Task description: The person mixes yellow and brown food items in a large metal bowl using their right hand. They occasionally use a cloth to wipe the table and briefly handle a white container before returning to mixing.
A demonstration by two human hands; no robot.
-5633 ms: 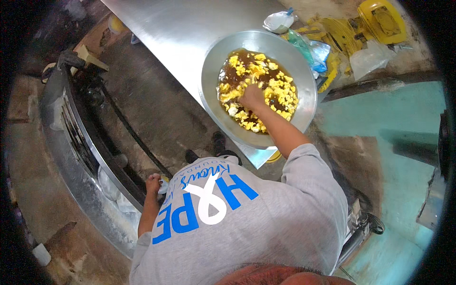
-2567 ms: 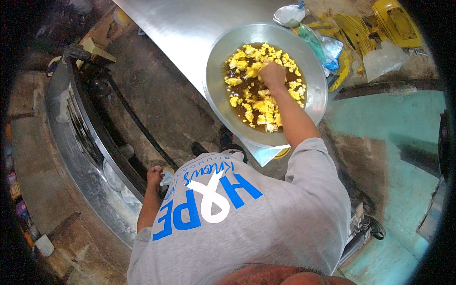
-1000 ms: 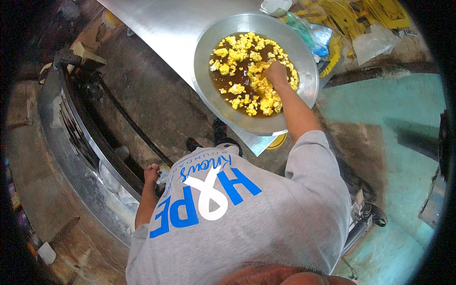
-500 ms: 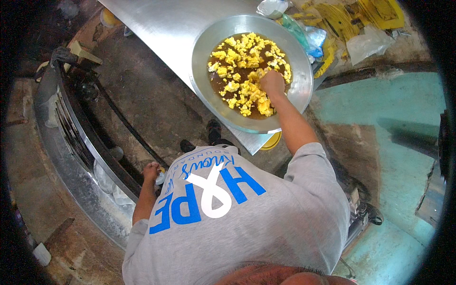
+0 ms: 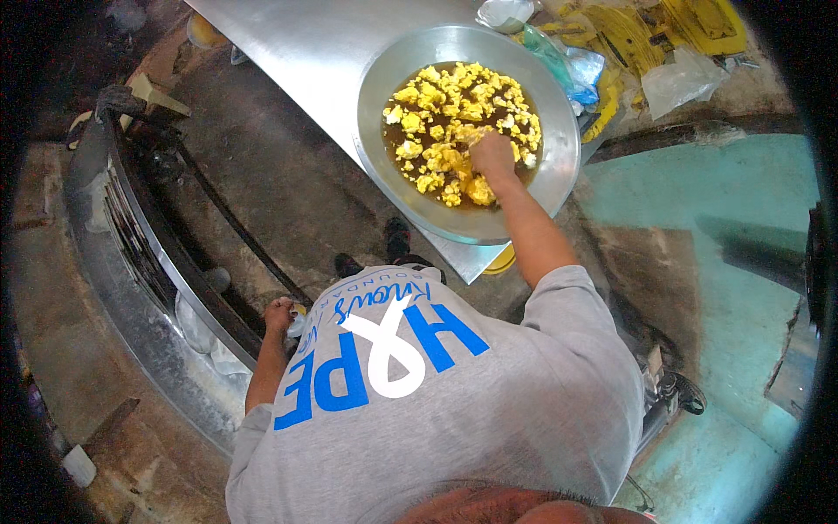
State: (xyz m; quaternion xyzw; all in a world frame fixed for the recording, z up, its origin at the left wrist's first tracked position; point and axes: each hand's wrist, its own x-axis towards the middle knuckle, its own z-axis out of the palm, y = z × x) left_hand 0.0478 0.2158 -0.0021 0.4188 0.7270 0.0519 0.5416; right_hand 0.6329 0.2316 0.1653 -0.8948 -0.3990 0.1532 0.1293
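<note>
A wide shallow metal basin (image 5: 559, 122) holds crumbly yellow lumps (image 5: 436, 92) in dark brown liquid (image 5: 404, 179). My right hand (image 5: 493, 155) reaches into it from the near right side. Its bent fingers are closed among the lumps at the middle, and the fingertips are partly hidden by yellow material. Down at my left side, beside my shirt, hangs my left hand (image 5: 279, 314) with curled fingers. Next to those fingers shows a small pale object (image 5: 298, 321), too indistinct to name.
The basin stands on a shiny metal table (image 5: 297, 52) whose corner points toward me. Behind it lie a clear plastic bag (image 5: 685, 80), a blue-green bag (image 5: 576, 70) and worn yellow pieces (image 5: 611, 31). A curved metal-edged counter (image 5: 166, 253) runs along my left.
My right hand has shifted slightly left within the basin, and the lumps around it have moved about. My left hand stays at my side.
</note>
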